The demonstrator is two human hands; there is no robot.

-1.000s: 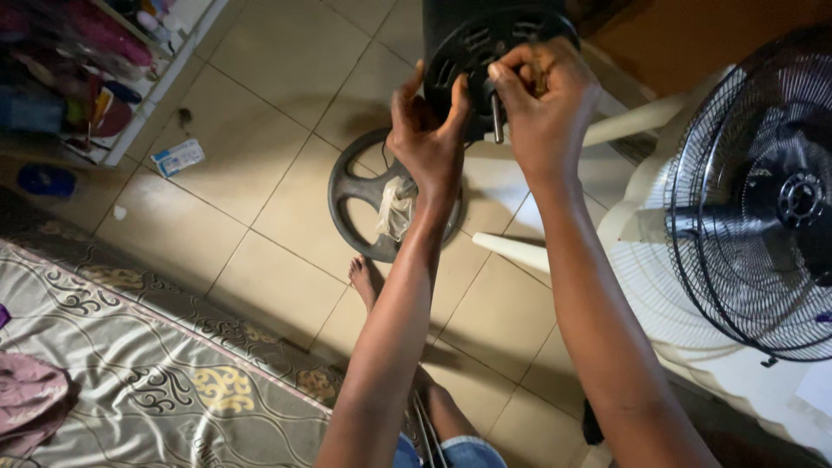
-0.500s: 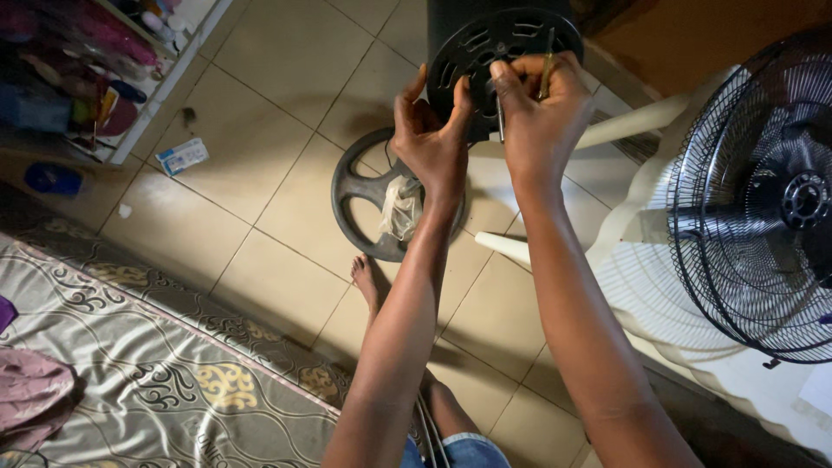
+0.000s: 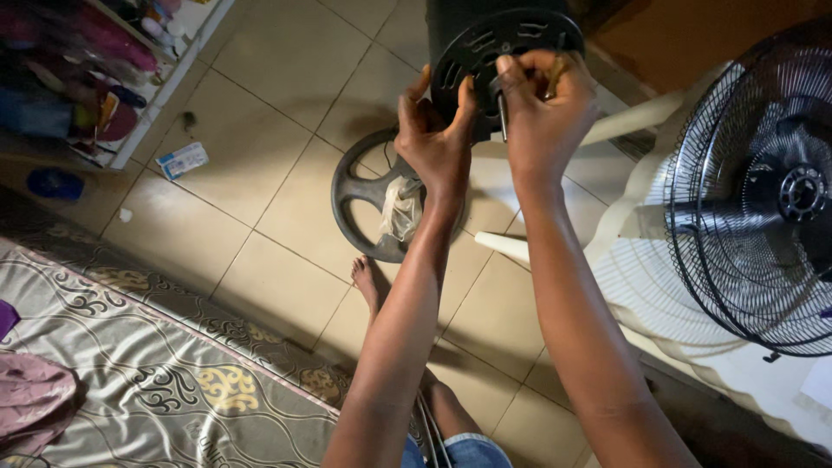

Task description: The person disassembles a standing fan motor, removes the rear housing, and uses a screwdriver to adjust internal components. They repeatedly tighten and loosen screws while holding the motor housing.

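Observation:
A black fan motor housing [image 3: 472,39] with a slotted round face and a metal shaft is held up in front of me. My left hand [image 3: 433,139] grips its lower left edge. Higher and to the right, my right hand [image 3: 542,108] clasps the housing's right side, with its fingers at the shaft. Below my hands a round dark grey fan base [image 3: 360,195] lies flat on the tiled floor, with a scrap of clear plastic [image 3: 400,208] on it.
A black wire fan guard [image 3: 750,186] rests on a white plastic chair [image 3: 646,269] at the right. A patterned mattress [image 3: 156,364] fills the lower left. A shelf of clutter [image 3: 95,78] stands at the upper left. My bare foot [image 3: 371,282] rests on the tiles.
Both hands and the motor housing sit a little higher in view than a second ago. The grip of each hand looks the same.

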